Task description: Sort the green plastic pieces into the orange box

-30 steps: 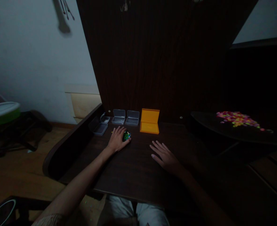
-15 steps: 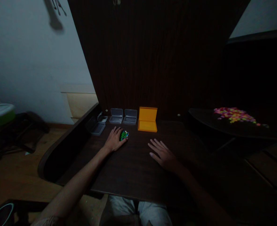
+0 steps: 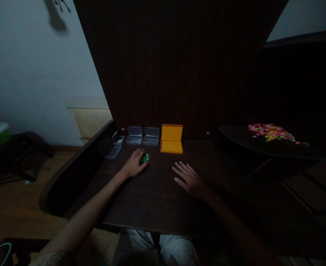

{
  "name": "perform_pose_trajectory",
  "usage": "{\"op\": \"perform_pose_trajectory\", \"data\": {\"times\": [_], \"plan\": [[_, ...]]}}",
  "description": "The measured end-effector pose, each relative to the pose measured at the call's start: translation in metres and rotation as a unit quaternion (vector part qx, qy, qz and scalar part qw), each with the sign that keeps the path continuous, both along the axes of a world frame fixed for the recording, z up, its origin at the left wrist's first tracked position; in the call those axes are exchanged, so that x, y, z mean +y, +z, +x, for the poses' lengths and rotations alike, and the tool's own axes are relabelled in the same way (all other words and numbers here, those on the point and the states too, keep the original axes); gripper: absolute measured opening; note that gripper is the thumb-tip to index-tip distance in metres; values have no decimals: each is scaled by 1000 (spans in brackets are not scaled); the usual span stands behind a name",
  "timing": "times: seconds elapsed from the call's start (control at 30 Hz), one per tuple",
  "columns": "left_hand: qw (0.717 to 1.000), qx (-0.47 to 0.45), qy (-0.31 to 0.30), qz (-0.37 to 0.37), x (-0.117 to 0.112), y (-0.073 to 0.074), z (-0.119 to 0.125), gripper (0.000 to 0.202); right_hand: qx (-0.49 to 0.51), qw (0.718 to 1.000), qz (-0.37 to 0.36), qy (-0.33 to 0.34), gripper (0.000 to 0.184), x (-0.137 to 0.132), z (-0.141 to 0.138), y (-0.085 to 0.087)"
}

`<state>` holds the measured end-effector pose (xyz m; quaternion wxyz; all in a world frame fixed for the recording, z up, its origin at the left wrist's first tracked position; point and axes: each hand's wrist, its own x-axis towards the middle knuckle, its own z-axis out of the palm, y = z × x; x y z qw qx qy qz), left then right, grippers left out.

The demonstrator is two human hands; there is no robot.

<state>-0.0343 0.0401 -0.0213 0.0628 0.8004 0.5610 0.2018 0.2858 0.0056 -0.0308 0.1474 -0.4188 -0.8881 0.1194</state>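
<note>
Dim overall, palest on the wall (image 3: pixel 35 74), nearly black rightward.

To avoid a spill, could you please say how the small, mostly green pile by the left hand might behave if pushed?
The mostly green pile would probably spread rather than slide as one, since it looks like many small pieces. Each is likely light, being tiny beside the left hand. Their shapes are too small to judge rolling.
</note>
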Motion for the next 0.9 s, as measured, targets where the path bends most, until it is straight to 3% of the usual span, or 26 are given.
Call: {"op": "perform_pose_trajectory", "data": {"times": [0.4,0.9], "plan": [[997,16,-72,-30,10,3,2,60,-17,1000,-1,-10,51,0,-2,0],[995,28,-94,-26,2,2,24,56,-9,1000,6,-4,51,-2,-2,4]]}}
